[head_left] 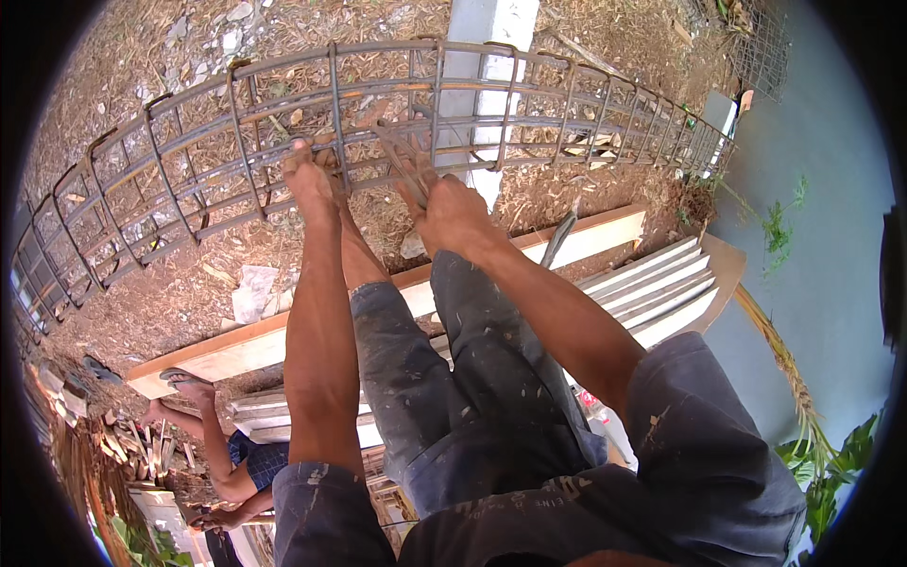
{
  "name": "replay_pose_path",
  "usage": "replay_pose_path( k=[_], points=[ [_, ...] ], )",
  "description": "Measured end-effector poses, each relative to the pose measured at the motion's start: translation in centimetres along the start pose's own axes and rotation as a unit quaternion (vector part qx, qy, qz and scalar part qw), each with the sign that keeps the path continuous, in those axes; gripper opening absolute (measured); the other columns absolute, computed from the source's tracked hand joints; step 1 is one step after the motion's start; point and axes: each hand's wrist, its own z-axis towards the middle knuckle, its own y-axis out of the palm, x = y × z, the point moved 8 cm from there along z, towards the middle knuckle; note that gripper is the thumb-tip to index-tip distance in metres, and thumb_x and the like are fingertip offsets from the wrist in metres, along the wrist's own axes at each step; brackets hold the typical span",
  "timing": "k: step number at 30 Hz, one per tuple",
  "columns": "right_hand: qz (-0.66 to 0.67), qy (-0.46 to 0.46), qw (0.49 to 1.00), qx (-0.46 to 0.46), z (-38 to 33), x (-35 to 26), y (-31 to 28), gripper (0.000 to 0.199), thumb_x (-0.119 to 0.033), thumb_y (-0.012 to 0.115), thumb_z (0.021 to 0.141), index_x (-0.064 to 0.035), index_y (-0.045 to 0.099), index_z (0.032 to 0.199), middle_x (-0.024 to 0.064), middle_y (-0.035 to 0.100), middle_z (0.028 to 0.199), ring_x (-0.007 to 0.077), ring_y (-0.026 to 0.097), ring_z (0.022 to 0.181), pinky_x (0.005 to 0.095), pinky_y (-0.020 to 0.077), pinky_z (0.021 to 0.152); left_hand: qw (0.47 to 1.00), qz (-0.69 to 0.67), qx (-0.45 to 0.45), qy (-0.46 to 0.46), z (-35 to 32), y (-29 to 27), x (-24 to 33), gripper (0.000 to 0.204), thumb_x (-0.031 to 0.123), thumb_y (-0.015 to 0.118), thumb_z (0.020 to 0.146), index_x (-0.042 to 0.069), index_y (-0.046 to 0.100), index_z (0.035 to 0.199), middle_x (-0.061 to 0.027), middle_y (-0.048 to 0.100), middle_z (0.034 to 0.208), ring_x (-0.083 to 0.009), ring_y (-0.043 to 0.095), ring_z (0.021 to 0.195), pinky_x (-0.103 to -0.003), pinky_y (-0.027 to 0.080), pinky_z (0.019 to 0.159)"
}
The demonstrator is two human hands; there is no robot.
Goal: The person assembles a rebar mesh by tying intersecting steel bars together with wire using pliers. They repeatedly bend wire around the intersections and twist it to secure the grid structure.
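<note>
A long rebar cage (336, 94) of straight bars and square stirrups stretches across the view in front of me, curving with the lens. My left hand (310, 184) is closed at a lower bar of the cage, just left of a stirrup; its fingertips rest on the steel, and any wire under them is too small to make out. In my right hand (452, 210) is a pair of pliers (399, 159), gripped by the handles. Their jaws point up and left among the bars, right of the same stirrup. Both forearms reach forward over my legs.
Under the cage lies a pale concrete beam (505, 104) on dirt strewn with wood chips. A wooden board (213, 357) runs crosswise nearer me, with white slats (652, 293) beside it. Another person's leg (219, 458) shows at lower left. A grey wall (812, 189) stands at right.
</note>
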Motion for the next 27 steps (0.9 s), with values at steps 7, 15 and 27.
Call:
replay_pose_path(
  k=[7, 15, 27],
  points=[
    [0.197, -0.116, 0.939, 0.258, -7.3, 7.1, -12.4, 0.078, -0.014, 0.064, 0.076, -0.006, 0.031, 0.147, 0.0228, 0.062, 0.109, 0.0334, 0.064, 0.082, 0.0427, 0.0519, 0.076, 1.0, 0.009, 0.005, -0.008, -3.4, 0.8, 2.7, 0.027, 0.026, 0.049, 0.1, 0.001, 0.057, 0.103, -0.0135, 0.067, 0.092, -0.0208, 0.061, 0.07, -0.033, 0.051, 0.065],
    [-0.082, 0.097, 0.984, 0.122, 1.1, 26.5, -9.4, 0.068, -0.02, 0.062, 0.079, -0.0076, 0.038, 0.141, 0.0248, 0.064, 0.101, 0.0402, 0.064, 0.093, 0.0482, 0.0518, 0.082, 1.0, 0.018, -0.019, -0.018, -1.2, 0.0, 2.2, 0.026, 0.025, 0.046, 0.1, 0.002, 0.052, 0.111, -0.0134, 0.066, 0.099, -0.0229, 0.063, 0.082, -0.034, 0.05, 0.07],
    [0.322, -0.164, 0.911, 0.2, -6.3, 8.4, -11.8, 0.075, -0.015, 0.068, 0.082, -0.0029, 0.031, 0.147, 0.0192, 0.063, 0.117, 0.0224, 0.065, 0.094, 0.0327, 0.0514, 0.081, 0.997, 0.001, 0.058, -0.05, -4.7, 2.2, 3.4, 0.025, 0.027, 0.045, 0.102, 0.006, 0.058, 0.105, -0.0091, 0.064, 0.087, -0.019, 0.056, 0.068, -0.031, 0.044, 0.056]
  ],
)
